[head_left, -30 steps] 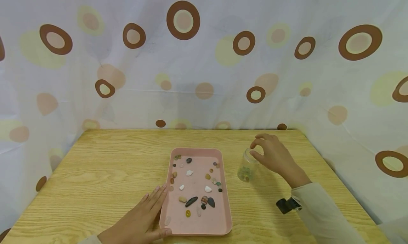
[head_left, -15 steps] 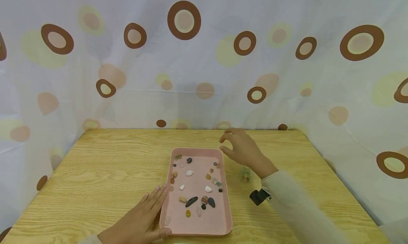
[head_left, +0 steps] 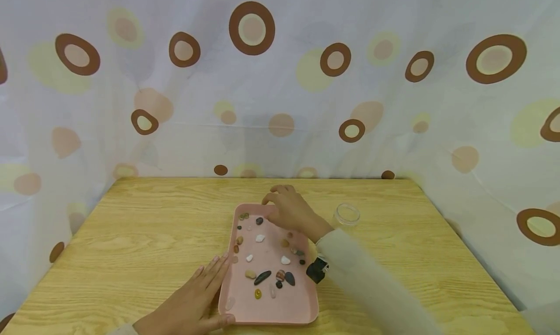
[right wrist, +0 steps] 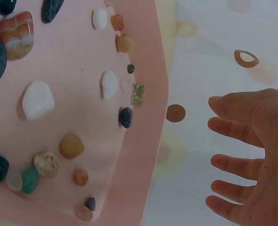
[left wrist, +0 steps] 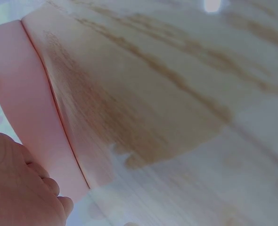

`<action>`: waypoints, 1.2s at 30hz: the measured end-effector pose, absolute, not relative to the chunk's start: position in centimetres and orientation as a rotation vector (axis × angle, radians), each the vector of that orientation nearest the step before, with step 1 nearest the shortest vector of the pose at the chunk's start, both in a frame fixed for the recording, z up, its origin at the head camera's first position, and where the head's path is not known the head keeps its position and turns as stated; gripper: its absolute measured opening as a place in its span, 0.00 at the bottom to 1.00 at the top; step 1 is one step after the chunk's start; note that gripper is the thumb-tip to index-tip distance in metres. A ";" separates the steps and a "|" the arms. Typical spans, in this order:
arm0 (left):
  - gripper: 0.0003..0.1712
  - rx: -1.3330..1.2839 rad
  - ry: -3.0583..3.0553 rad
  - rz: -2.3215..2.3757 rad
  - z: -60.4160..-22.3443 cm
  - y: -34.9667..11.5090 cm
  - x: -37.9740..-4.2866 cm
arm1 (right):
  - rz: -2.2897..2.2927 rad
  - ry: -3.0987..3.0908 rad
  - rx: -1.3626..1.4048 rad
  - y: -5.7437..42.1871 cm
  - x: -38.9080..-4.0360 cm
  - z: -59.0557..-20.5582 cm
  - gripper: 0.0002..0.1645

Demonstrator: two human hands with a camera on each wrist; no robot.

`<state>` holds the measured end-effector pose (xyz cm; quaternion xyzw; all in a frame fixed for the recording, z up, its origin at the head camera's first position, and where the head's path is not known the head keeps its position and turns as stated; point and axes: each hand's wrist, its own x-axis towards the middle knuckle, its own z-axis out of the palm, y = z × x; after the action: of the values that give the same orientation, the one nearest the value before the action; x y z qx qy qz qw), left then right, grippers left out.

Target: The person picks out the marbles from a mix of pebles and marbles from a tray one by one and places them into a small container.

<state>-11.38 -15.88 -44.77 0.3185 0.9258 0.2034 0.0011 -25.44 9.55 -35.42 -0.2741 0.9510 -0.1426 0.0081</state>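
Observation:
A pink tray [head_left: 302, 306] lies on the wooden table, with small polished stones scattered over its floor. Against the tray's left side rests my left hand [head_left: 192, 296], fingers straight along the wall and thumb by the near corner. The left wrist view shows its fingers against the outer pink wall [left wrist: 40, 113]. Over the far right part of the tray hovers my right hand [head_left: 293, 213], fingers loosely bent. Nothing is between thumb and fingers of the right hand [right wrist: 257, 155] in its wrist view. A dark stone [head_left: 259, 221] lies just below its fingertips.
Right of the tray stands a clear glass jar [head_left: 347, 212], its lower part hidden by my right sleeve [head_left: 363, 272]. A dark strap [head_left: 317, 270] hangs at that wrist. A patterned curtain [head_left: 280, 82] closes off the table's [head_left: 166, 218] back and sides.
My right hand has moved left from the jar's mouth to above the far part of the tray. My left hand has stayed at the tray's side.

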 end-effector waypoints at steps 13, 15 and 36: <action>0.55 1.054 2.944 0.588 -44.9 -16.1 -11.3 | -0.366 2.958 -0.843 5.6 -25.8 -38.7 0.21; 0.55 1.052 2.944 0.587 -44.9 -16.1 -11.3 | -0.353 2.967 -0.842 5.1 -25.9 -38.8 0.20; 0.55 1.046 2.921 0.598 -44.8 -15.9 -11.3 | -0.245 3.003 -0.756 3.2 -26.9 -40.9 0.16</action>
<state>-11.29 -15.92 -44.80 0.3311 0.9244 0.1892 -0.0092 -26.95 3.22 -40.92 -0.2433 0.9666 -0.0789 0.0174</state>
